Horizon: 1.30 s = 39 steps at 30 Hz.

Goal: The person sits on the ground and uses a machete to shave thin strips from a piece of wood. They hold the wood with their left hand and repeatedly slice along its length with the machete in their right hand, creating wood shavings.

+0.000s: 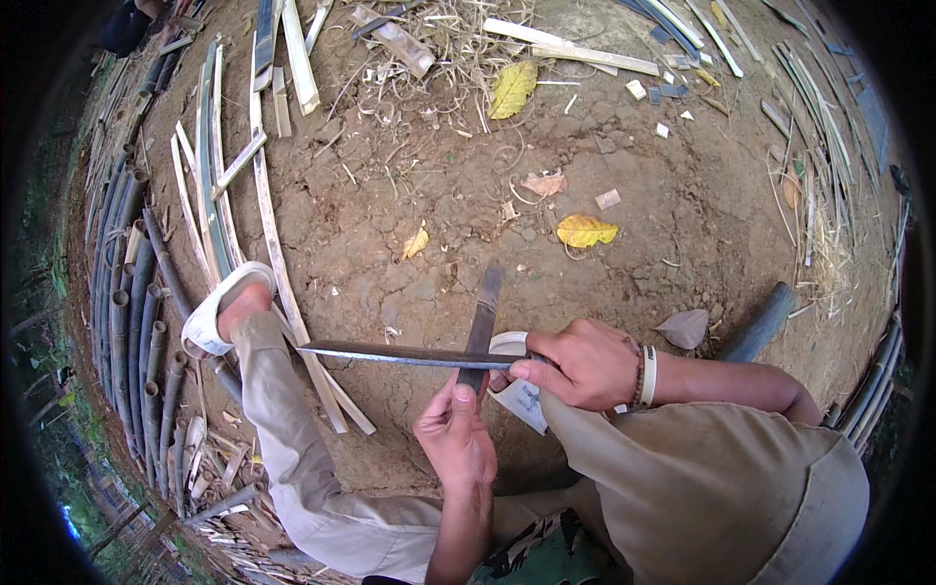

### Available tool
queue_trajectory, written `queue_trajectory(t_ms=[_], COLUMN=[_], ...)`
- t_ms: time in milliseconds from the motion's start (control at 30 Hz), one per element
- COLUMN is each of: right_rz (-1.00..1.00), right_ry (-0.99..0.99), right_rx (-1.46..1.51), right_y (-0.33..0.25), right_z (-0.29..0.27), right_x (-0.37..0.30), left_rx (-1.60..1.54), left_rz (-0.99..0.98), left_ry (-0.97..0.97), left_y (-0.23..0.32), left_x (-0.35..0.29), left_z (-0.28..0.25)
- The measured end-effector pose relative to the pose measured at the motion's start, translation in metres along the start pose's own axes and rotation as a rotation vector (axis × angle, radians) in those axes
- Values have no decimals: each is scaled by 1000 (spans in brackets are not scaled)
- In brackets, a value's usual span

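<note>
My left hand [456,441] is closed around the lower end of a short dark bamboo piece [486,304], which points away from me. In my right hand [583,365] is a machete [395,354], its long blade reaching left across the bamboo just above my left thumb. The machete's handle is mostly hidden inside my fist. I cannot tell how deep the edge sits in the bamboo, if at all. A bracelet and a white wristband [648,376] circle my right wrist.
Dark bamboo poles [121,341] lie stacked at the left, near split strips [265,205]. My left foot wears a white sandal [207,317]. Shavings [439,73] and yellow leaves [587,230] are scattered ahead on bare soil. A thick bamboo pole [760,322] lies at the right.
</note>
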State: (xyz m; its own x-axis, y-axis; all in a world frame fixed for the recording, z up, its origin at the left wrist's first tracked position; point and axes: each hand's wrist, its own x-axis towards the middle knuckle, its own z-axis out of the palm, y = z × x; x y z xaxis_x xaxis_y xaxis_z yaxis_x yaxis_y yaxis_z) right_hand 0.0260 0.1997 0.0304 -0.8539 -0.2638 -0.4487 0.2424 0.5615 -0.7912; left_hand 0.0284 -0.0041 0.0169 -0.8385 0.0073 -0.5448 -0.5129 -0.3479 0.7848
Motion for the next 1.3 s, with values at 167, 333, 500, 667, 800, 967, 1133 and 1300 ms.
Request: queue_trajectory(t_ms=[167,333,500,667,800,967,1133,1300], right_rz=[-33,23,75,1,185,97,188,207], right_ry=[8,-15,3,-33,10,-11,65,92], right_rx=[-113,-152,-118,-105,-221,-187,-181,-90], right_y=[4,2,23,4,41,36,58,65], right_z=[-1,-8,-12,-17,-23,-15,-12,5], right_x=[0,4,11,-4,16,3,-2,-7], left_rx=[34,167,157,167,184,98,-36,-26], left_rz=[62,78,68,77,87,60,33,50], left_ry=[-26,-28,-17,-20,-12,26,36,22], left_y=[-8,-10,-10,-11,-9,-5,-3,-6], left_x=[-4,-11,-13,-13,-15,-12,-7,-8], left_z=[0,3,9,7,8,6,10,8])
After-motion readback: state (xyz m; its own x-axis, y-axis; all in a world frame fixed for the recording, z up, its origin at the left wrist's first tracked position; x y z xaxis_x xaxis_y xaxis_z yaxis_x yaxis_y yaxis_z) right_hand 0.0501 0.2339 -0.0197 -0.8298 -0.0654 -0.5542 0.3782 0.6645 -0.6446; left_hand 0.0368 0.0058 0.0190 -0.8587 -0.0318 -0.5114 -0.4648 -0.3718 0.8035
